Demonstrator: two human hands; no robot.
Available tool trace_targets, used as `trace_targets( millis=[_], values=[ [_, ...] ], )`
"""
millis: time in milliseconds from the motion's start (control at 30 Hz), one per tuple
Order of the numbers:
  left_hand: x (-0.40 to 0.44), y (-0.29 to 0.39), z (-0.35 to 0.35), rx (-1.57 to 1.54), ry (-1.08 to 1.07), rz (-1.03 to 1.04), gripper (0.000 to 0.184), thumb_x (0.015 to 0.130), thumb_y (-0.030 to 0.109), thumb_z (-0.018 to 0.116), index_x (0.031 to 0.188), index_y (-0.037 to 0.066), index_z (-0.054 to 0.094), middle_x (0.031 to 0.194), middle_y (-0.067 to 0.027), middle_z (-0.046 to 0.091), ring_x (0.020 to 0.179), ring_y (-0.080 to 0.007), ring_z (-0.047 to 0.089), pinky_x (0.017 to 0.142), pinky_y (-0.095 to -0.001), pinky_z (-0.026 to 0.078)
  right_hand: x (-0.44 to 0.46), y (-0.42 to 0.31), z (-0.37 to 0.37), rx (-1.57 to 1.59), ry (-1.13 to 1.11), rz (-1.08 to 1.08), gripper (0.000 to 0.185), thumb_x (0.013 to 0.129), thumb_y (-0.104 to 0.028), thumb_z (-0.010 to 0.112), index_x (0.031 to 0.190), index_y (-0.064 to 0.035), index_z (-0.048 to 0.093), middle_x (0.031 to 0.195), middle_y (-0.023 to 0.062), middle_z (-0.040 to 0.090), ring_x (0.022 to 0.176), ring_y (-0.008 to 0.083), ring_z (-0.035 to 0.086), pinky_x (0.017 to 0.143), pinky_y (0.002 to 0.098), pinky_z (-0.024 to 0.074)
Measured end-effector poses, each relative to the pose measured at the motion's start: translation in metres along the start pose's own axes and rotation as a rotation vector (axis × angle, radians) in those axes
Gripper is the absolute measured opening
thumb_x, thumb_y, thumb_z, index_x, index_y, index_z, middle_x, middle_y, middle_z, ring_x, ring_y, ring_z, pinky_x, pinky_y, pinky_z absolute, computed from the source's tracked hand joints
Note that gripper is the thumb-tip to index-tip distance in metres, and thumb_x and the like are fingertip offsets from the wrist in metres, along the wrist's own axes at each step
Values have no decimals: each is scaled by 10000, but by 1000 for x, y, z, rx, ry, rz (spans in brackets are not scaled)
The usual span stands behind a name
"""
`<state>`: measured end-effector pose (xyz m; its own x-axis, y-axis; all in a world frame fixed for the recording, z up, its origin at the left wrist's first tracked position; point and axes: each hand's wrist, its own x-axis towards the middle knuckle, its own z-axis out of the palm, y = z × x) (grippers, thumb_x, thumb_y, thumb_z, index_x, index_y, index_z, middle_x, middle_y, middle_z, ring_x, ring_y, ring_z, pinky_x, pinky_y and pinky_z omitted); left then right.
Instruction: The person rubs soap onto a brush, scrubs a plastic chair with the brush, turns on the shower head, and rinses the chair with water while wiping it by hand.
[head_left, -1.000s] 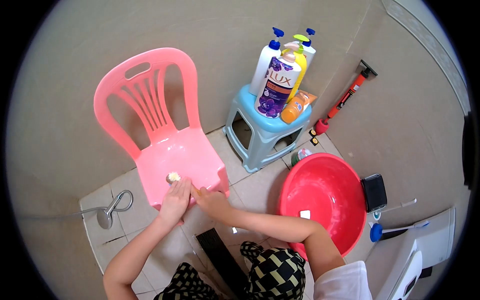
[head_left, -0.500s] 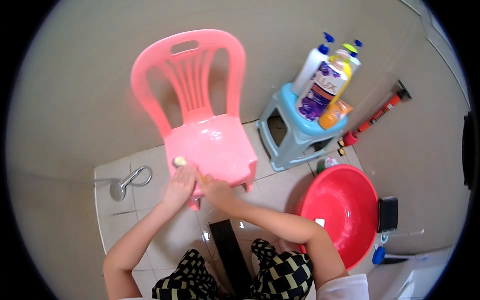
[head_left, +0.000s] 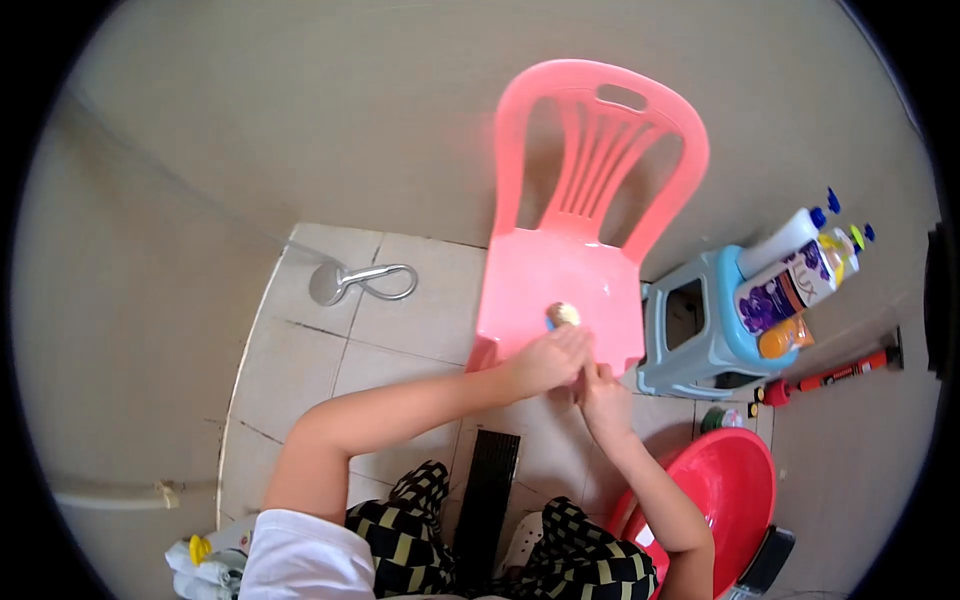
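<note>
While facing the pink chair (head_left: 560,268) at the upper centre of the frame, hold a small brush (head_left: 563,315) over the front of its seat, just right of the middle of the frame. Have the left hand (head_left: 550,360) closed about the brush just below its head, fingers curled. Have the right hand (head_left: 607,402) folded close beside and a little lower, around the other end of the same brush. Cannot make out the handle between the two grips, nor the finger placement underneath. See the round head past the left fingers, pale and bristly with a brownish edge and a touch of blue. Cannot tell for sure about contact between head and seat.

At the right of the frame, beside the chair, find a blue stool (head_left: 724,345) bearing a LUX bottle (head_left: 785,292), a white bottle (head_left: 782,243) with a blue pump, and an orange container (head_left: 780,338). Farther right, see a red tool (head_left: 840,376); at lower right, a red basin (head_left: 755,480), partly behind the right forearm (head_left: 665,495). Left of centre, find a shower head (head_left: 326,284) on the tiled floor (head_left: 415,335). At bottom centre, note a black slatted strip (head_left: 488,500) between patterned trousers (head_left: 415,545).
</note>
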<state>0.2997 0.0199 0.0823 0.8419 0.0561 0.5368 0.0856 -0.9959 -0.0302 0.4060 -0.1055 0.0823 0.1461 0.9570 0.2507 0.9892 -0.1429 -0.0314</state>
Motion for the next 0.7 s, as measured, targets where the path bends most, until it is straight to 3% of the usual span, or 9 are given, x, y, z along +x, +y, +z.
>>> trace_targets(
  millis=[267,467,700],
  values=[
    [-21,8,-17,103,26,17,421,728,153,456,1060,-104,486,1049,-199,539,1001,-281,519,901,-343,387,-7,-28,-23,63,-54,31,370,819,-155,513,1167,-41,459,756,139,546,502,286,567,433,380,469],
    [-55,-14,-43,251,-13,-44,430,749,178,450,1085,-90,481,1073,-193,529,1016,-273,514,911,-351,380,20,-64,-22,47,-46,-43,370,801,-141,529,1159,-63,473,733,130,527,495,285,556,424,394,460],
    [-113,-44,-82,335,91,-279,445,751,190,451,1118,-60,475,1130,-172,516,1084,-252,491,956,-357,350,70,-127,-35,78,-55,-236,380,777,-115,543,1149,-66,486,743,118,520,538,264,563,453,379,469]
  ],
)
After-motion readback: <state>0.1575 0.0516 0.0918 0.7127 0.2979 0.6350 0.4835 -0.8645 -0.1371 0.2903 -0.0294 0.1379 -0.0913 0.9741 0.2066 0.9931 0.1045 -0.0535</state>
